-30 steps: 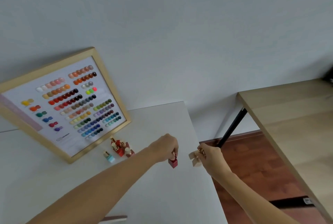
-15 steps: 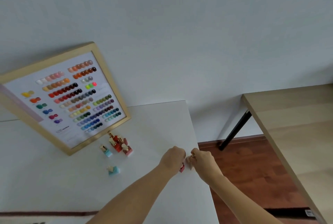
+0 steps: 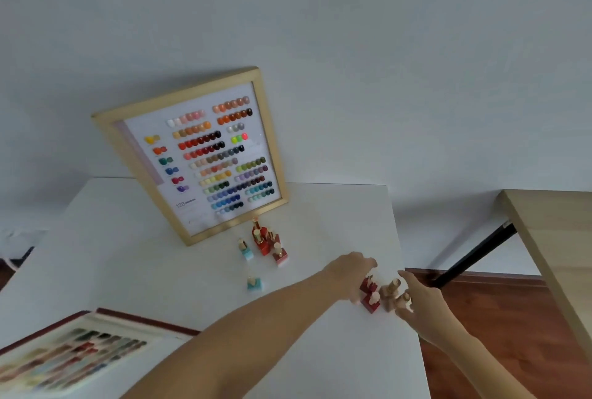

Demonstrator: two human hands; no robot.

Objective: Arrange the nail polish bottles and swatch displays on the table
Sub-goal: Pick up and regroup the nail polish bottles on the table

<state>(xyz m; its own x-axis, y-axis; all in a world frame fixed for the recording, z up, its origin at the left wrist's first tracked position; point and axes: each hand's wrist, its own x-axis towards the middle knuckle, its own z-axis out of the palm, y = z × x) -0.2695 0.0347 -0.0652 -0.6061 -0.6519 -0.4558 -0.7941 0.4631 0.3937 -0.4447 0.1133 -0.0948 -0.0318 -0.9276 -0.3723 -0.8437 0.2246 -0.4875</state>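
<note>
Near the right edge of the white table point(image 3: 134, 270) stand two red nail polish bottles point(image 3: 370, 295) and, touching them on the right, two beige bottles point(image 3: 393, 293). My left hand point(image 3: 350, 273) hovers just left of the red pair, fingers apart. Just right of the beige pair is my right hand point(image 3: 421, 299), fingers spread around them without a clear grip. A gold-framed swatch board point(image 3: 179, 103) leans on the wall. Before it stand a red bottle cluster point(image 3: 266, 242) and two light blue bottles point(image 3: 246, 251), point(image 3: 255, 284). A swatch book point(image 3: 67, 357) lies at the lower left.
The table's right edge point(image 3: 408, 318) runs close beside the four bottles, with brown wooden floor point(image 3: 487, 312) below it. A light wooden table point(image 3: 557, 248) with a black leg point(image 3: 474, 254) stands to the right. The wall is directly behind.
Both hands came together and set a red and a beige bottle down near the table's right edge. The fingers have since opened off the bottles. The view shifted, showing the swatch book.
</note>
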